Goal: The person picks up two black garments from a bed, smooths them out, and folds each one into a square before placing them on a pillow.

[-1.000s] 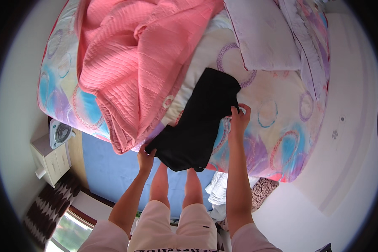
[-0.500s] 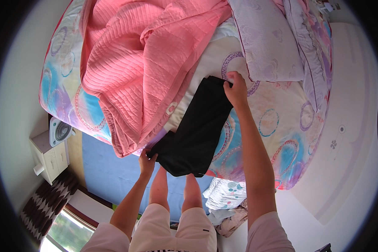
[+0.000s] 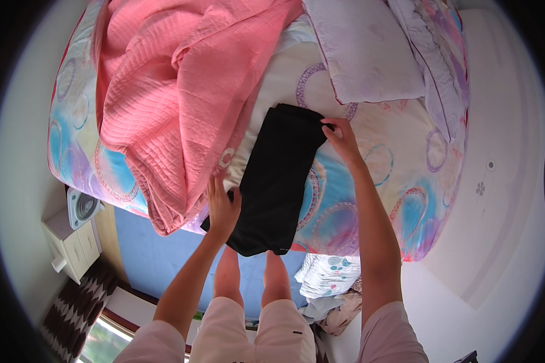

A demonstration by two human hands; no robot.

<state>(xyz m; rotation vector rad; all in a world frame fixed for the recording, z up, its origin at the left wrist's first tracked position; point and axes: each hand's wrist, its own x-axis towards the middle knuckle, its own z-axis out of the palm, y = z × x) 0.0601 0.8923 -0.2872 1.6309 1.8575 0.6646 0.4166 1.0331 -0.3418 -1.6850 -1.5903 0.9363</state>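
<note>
A folded black garment (image 3: pixel 278 181) lies at the near edge of the bed, its lower end hanging slightly over the side; its exact kind does not show. At its upper right corner my right hand (image 3: pixel 341 140) pinches the cloth between thumb and fingers. My left hand (image 3: pixel 224 209) rests along the garment's lower left edge, fingers stretched toward the pink quilt and thumb held apart. A small flap of black cloth shows beneath that hand.
A rumpled pink quilt (image 3: pixel 175 115) covers the left of the bed. Pale purple pillows (image 3: pixel 369 54) lie at the upper right on the patterned sheet (image 3: pixel 399 175). Below, a white printed pillow (image 3: pixel 324 275) sits by a blue mat (image 3: pixel 157 254). A fan (image 3: pixel 83 207) stands at left.
My left hand has let go of the lower left corner and moved up along the edge, fingers extended. My right hand has lowered the upper corner, and the garment lies flatter.
</note>
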